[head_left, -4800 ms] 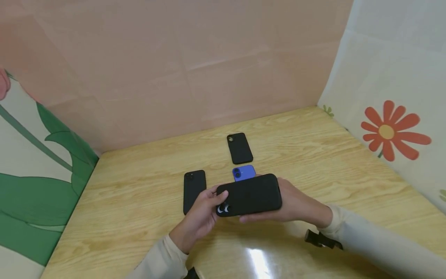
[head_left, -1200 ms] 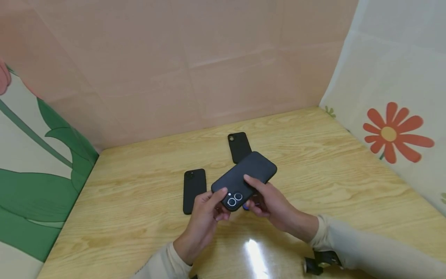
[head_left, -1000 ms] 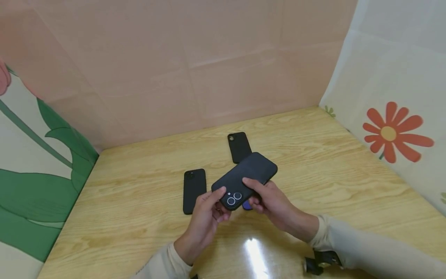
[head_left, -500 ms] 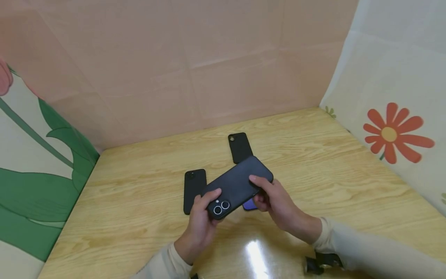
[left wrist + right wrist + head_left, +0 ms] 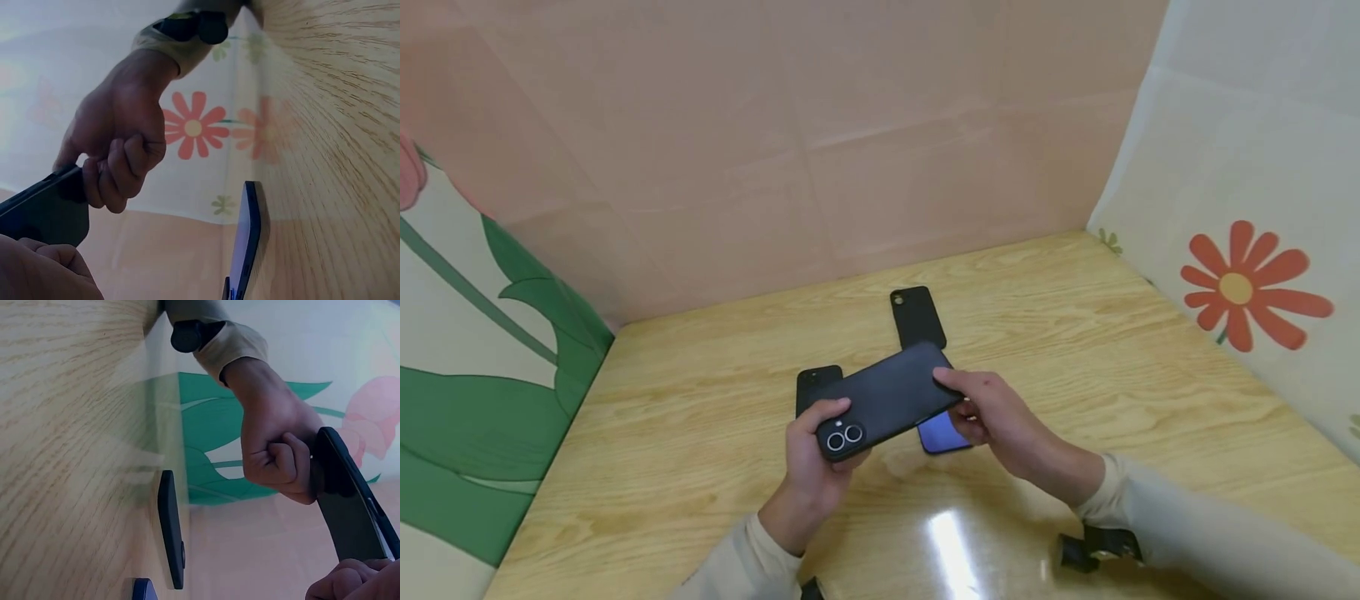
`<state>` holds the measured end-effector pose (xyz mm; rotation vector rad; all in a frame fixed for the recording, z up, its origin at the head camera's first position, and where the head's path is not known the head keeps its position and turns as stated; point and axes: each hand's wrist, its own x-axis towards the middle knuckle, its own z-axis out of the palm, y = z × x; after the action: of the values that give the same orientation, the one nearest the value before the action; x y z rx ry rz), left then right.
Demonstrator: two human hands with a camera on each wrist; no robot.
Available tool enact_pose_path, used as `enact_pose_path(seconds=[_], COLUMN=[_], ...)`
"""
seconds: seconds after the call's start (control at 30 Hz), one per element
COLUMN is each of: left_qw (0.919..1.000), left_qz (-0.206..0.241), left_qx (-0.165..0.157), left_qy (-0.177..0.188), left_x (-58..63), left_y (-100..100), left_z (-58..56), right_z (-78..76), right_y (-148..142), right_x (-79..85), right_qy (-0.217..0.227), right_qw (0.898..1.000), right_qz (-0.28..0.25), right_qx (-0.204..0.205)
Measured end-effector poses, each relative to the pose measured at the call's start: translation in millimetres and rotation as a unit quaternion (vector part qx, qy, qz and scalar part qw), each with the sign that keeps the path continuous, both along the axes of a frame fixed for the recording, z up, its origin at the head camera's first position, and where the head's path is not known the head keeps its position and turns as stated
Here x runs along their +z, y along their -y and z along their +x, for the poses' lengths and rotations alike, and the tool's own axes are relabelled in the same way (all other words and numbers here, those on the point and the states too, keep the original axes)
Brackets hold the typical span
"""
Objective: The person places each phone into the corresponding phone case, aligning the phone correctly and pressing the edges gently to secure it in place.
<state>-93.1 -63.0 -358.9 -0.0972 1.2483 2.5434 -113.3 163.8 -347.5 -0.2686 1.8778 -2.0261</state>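
Observation:
Above the table both hands hold a black phone [image 5: 887, 396], its back with two ringed camera lenses turned up. My left hand [image 5: 811, 467] grips the camera end, thumb on the back. At the other end my right hand [image 5: 1000, 417] pinches the phone with its thumb on top and curled fingers beneath. In the right wrist view the phone's dark underside [image 5: 353, 525] shows between the hands. A blue phone [image 5: 942, 433] lies on the table below, partly hidden. Another black phone [image 5: 814, 385] lies at the left, partly covered by the held one.
Farther back lies a black phone case [image 5: 917, 317] with a camera cutout, its near end overlapped in view by the held phone. The wooden table [image 5: 700, 500] meets a pink back sheet [image 5: 737, 167] and a flower-printed white sheet [image 5: 1225, 125] at the right.
Over the last second the held phone has shifted left and tilted flatter, exposing more of the blue phone. Since the oldest frame, my right thumb has come onto the phone's back.

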Motion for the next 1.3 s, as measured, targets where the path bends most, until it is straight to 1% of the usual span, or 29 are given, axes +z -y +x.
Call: enact_pose_path(seconds=[0.1, 0.2, 0.33, 0.4, 0.47, 0.5, 0.53, 0.57, 0.6, 0.67, 0.7, 0.73, 0.77, 0.8, 0.83, 0.87, 0.9, 0.93, 0.97, 1.03, 1.07, 1.1, 1.13, 1.23, 1.3], left_qw=[0.9998, 0.9995, 0.9995, 0.9996, 0.9993, 0.9983, 0.9958, 0.9914, 0.9843, 0.9659, 0.9568, 0.9509, 0.9516, 0.9557, 0.9630, 0.9713, 0.9777, 0.9820, 0.9831, 0.9818, 0.9809, 0.9812, 0.9817, 0.9838, 0.9836], left_qz=[0.016, 0.027, 0.024, 0.024, 0.034, 0.046, 0.068, 0.094, 0.125, 0.179, 0.196, 0.203, 0.188, 0.162, 0.126, 0.079, 0.031, -0.017, -0.063, -0.120, -0.138, -0.147, -0.152, -0.153, -0.154], left_qx=[-0.008, -0.006, -0.002, 0.000, -0.007, -0.015, -0.026, -0.039, -0.056, -0.088, -0.100, -0.108, -0.112, -0.112, -0.109, -0.107, -0.108, -0.112, -0.118, -0.122, -0.118, -0.110, -0.100, -0.063, -0.045], left_qy=[0.006, 0.016, 0.021, 0.012, -0.012, -0.032, -0.056, -0.082, -0.111, -0.166, -0.191, -0.207, -0.216, -0.219, -0.212, -0.197, -0.178, -0.151, -0.125, -0.082, -0.068, -0.059, -0.056, -0.069, -0.082], left_x=[0.4, 1.0, 1.7, 1.4, 0.2, -1.2, -3.1, -5.4, -8.0, -13.5, -16.1, -18.0, -19.4, -20.2, -20.4, -20.1, -19.6, -18.9, -18.3, -17.8, -18.0, -18.5, -19.1, -21.4, -22.2], left_y=[1.2, 2.1, 2.9, 3.0, 3.3, 3.3, 3.1, 2.6, 1.9, -0.9, -2.9, -5.3, -7.8, -10.6, -13.4, -16.0, -18.3, -20.2, -21.8, -23.9, -24.8, -25.6, -26.3, -28.7, -29.7], left_z=[-1.6, -3.4, -4.9, -5.8, -6.4, -6.5, -6.5, -6.5, -6.3, -4.7, -3.4, -1.7, 0.0, 1.9, 3.8, 5.7, 7.3, 8.6, 9.7, 11.9, 12.8, 13.6, 14.3, 16.0, 17.1], right_z=[-0.4, -0.1, 1.4, 2.2, 3.0, 3.3, 3.4, 3.6, 3.5, 3.2, 3.3, 3.5, 3.8, 4.3, 5.4, 6.8, 8.7, 10.9, 13.2, 18.0, 19.8, 21.3, 22.0, 21.7, 20.6], right_y=[0.0, 0.5, 1.0, 1.5, 1.8, 1.9, 2.0, 1.9, 1.8, 1.2, 1.0, 1.0, 1.1, 1.5, 2.3, 3.7, 5.3, 7.2, 9.3, 13.5, 15.3, 16.6, 17.8, 18.9, 18.7], right_x=[-0.2, -1.2, -2.7, -3.6, -4.7, -5.4, -6.0, -6.6, -7.4, -8.2, -8.2, -7.9, -7.7, -7.1, -6.6, -6.3, -6.1, -5.9, -5.8, -6.0, -5.8, -5.4, -4.8, -3.9, -4.1], right_qy=[-0.001, -0.005, -0.014, -0.018, -0.016, -0.012, -0.007, -0.002, 0.005, 0.018, 0.023, 0.025, 0.025, 0.024, 0.020, 0.014, 0.006, 0.000, -0.005, -0.014, -0.016, -0.015, -0.011, -0.007, -0.012], right_qw=[1.000, 1.000, 0.999, 0.999, 0.998, 0.998, 0.998, 0.998, 0.998, 0.999, 0.999, 0.999, 0.998, 0.998, 0.998, 0.998, 0.998, 0.998, 0.998, 0.996, 0.995, 0.994, 0.994, 0.992, 0.992], right_qz=[0.014, 0.019, 0.027, 0.032, 0.036, 0.036, 0.037, 0.038, 0.039, 0.040, 0.043, 0.046, 0.049, 0.052, 0.053, 0.055, 0.059, 0.061, 0.063, 0.069, 0.074, 0.080, 0.084, 0.100, 0.108], right_qx=[0.010, 0.019, 0.033, 0.039, 0.043, 0.044, 0.044, 0.043, 0.041, 0.028, 0.017, 0.007, -0.003, -0.010, -0.013, -0.012, -0.008, 0.004, 0.018, 0.048, 0.060, 0.067, 0.072, 0.070, 0.070])
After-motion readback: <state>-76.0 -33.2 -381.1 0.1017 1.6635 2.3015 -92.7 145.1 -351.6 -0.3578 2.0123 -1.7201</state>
